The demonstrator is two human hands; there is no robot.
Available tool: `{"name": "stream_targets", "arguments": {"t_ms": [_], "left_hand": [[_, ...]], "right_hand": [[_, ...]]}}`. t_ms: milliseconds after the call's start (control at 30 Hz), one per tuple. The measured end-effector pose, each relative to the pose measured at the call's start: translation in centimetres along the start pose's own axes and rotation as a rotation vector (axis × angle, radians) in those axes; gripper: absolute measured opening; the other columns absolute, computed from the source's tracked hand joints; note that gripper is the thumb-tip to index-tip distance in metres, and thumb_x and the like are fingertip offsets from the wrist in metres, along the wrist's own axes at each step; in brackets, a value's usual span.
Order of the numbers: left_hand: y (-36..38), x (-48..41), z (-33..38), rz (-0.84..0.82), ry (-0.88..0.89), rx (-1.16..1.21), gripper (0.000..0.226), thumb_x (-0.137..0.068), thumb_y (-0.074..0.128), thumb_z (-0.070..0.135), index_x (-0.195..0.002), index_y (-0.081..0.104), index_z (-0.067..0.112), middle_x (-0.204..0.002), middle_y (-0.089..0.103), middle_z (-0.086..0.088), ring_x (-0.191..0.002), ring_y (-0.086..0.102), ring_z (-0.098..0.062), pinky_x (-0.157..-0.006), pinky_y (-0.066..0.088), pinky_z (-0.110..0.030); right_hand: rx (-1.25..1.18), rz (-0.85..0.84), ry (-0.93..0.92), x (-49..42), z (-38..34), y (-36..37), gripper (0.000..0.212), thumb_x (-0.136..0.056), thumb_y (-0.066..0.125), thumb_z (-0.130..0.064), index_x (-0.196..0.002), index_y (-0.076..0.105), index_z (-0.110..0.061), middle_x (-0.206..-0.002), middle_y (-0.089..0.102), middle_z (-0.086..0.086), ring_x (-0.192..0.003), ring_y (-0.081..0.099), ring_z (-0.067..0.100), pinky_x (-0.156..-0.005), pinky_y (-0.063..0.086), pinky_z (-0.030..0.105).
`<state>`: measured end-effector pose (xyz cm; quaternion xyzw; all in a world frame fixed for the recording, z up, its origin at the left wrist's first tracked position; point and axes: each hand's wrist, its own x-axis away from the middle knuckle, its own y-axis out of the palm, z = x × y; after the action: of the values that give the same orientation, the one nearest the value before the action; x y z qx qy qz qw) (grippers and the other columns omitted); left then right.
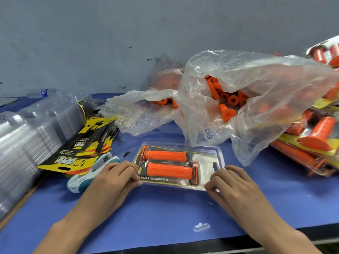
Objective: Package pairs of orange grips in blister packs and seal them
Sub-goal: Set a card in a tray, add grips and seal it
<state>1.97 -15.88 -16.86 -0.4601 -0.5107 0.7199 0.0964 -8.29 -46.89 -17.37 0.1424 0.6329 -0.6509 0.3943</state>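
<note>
A clear blister pack [207, 158] lies flat on the blue table, holding two orange grips [168, 163] side by side over a printed card reading FULL DIAMOND. My left hand [113, 178] pinches the pack's near left edge with curled fingers. My right hand [231, 184] pinches its near right edge the same way. Loose orange grips [227, 101] fill an open clear plastic bag [256, 85] behind the pack.
A stack of empty clear blister shells [27, 136] and yellow-black printed cards [82, 145] lie at the left. A white and teal stapler [95, 169] lies beside my left hand. Finished packs [311, 140] pile up at the right. The table's front edge [201, 244] runs close below.
</note>
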Motion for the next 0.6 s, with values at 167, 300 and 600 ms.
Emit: {"name": "stream_targets", "arguments": {"t_ms": [167, 300, 600], "left_hand": [[0.1, -1.1, 1.8, 0.036, 0.064, -0.139, 0.025, -0.091, 0.049, 0.035, -0.1, 0.068, 0.022, -0.099, 0.063, 0.004, -0.088, 0.061, -0.021, -0.086, 0.042, -0.035], [1.2, -1.9, 4.0, 0.048, 0.151, -0.15, 0.016, -0.092, 0.057, 0.03, -0.097, 0.069, 0.022, -0.094, 0.063, 0.004, -0.081, 0.061, -0.02, -0.076, 0.046, -0.032], [1.0, -2.1, 3.3, 0.045, 0.081, -0.113, 0.025, -0.096, 0.048, 0.03, -0.082, 0.066, 0.021, -0.084, 0.062, 0.007, -0.074, 0.063, -0.018, -0.059, 0.053, -0.034]], "right_hand": [[-0.081, -0.012, 0.0, -1.0, -0.6, -0.4, 0.012, -0.086, 0.073, -0.017, -0.078, 0.065, -0.017, -0.105, 0.072, -0.006, -0.094, 0.069, 0.013, -0.099, 0.048, 0.037], [-0.13, -0.061, 0.029, -1.4, -1.2, -0.4, 0.02, -0.074, 0.082, -0.013, -0.075, 0.063, -0.017, -0.101, 0.073, -0.007, -0.088, 0.07, 0.009, -0.094, 0.053, 0.037], [-0.192, -0.186, -0.074, -0.9, 1.1, -0.8, 0.012, -0.085, 0.071, -0.026, -0.097, 0.071, -0.026, -0.104, 0.067, -0.016, -0.095, 0.066, 0.003, -0.102, 0.047, 0.035]]}}
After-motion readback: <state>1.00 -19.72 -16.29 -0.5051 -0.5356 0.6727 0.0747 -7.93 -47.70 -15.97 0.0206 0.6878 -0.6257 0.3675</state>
